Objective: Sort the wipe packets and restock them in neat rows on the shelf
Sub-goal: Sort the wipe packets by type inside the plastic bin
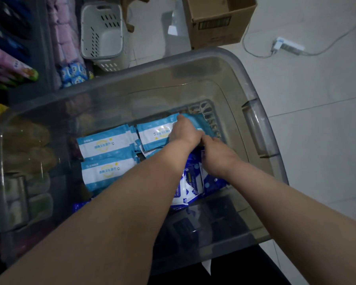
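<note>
**Head view: both hands down in the bin, packets ready to slip**

Head camera looks straight down into a clear plastic bin [253, 128] that fills the middle of the frame, and both arms reach deep into it. The left hand [183, 134] is closed over the right edge of a light-blue wipe packet [154, 134] near the bin's centre, fingers curled down over it, wrist bent, forearm running up from the lower left. The right hand [218, 155] sits just beside it, touching or nearly so, knuckles up, pressed down onto the dark-blue packets [190, 182]; whether it actually grips one I cannot tell, since its fingers are hidden underneath.

Two more light-blue packets [105, 157] lie flat at centre left, one above the other. The shelf [43, 38] runs down the left edge of the frame, well apart from the hands.

Now the risks, as I judge them. The two kinds overlap right where the hands meet, so lifting one packet could drag a dark-blue one along and mix the sorting. These wrappers look slick; a one-edge pinch may let the packet swing and drop back. And the bin wall is high, so a loaded hand coming out could clip the rim and scatter the stack.
</note>
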`<state>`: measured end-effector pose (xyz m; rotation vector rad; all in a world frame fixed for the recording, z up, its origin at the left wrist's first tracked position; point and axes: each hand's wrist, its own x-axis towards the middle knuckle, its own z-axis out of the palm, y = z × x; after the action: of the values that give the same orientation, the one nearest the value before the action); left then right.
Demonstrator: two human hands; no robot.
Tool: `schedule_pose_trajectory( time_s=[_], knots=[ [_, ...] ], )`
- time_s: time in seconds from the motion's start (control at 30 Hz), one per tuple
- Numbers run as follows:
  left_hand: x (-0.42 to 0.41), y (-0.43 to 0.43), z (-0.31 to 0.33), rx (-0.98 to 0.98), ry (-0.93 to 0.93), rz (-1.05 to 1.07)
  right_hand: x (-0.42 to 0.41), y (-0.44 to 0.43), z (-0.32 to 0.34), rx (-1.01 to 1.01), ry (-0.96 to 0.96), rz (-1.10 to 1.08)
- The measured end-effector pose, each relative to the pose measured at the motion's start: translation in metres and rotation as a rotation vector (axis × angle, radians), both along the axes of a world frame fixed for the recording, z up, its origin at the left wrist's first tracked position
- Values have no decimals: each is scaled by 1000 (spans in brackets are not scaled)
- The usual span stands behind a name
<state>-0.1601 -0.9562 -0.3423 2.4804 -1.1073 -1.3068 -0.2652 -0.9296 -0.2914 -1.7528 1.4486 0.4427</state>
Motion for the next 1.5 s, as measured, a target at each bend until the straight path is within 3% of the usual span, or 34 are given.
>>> schedule_pose_trajectory(
  time_s=[0.13, 0.2, 0.27, 0.37, 0.47, 0.53, 0.63, 0.7, 0.77, 0.83, 0.9, 1.1, 1.4, 1.5],
  knots=[
    [26, 0, 30, -94, 250, 262, 11, -4, 11, -254, -48, -108],
    [46, 8, 46, -62, 382, 284, 21, -6, 18, -340, -34, -31],
    [74, 19, 56, -124, 389, 294, 33, -7, 23, -403, -77, -28],
    [113, 36, 59, -209, 297, 222, 54, -6, 20, -335, -213, -248],
    [129, 47, 49, -102, 375, 245, 74, -11, 10, -73, -416, -482],
    [138, 45, 36, -175, 184, 323, 76, -22, -2, -29, -402, -476],
    [131, 45, 32, -191, -305, 124, 60, -37, -17, -83, -179, -292],
    [108, 50, 33, -297, -509, -228, 47, -40, -23, -93, -81, -178],
    [90, 58, 30, -374, -488, -793, 37, -37, -25, -118, -36, -78],
    [96, 60, 17, -218, -493, -1082, 31, -38, -27, -117, -4, -19],
    [108, 58, 13, -90, -542, -1053, 30, -40, -31, -108, 16, 7],
    [95, 59, 11, -124, -493, -950, 38, -50, -62, -13, -1, -52],
    [94, 54, 8, -91, -472, -912, 53, -75, -90, -115, 143, 85],
    [95, 57, 8, -93, -435, -882, 52, -69, -76, -232, 162, 165]
  ],
)
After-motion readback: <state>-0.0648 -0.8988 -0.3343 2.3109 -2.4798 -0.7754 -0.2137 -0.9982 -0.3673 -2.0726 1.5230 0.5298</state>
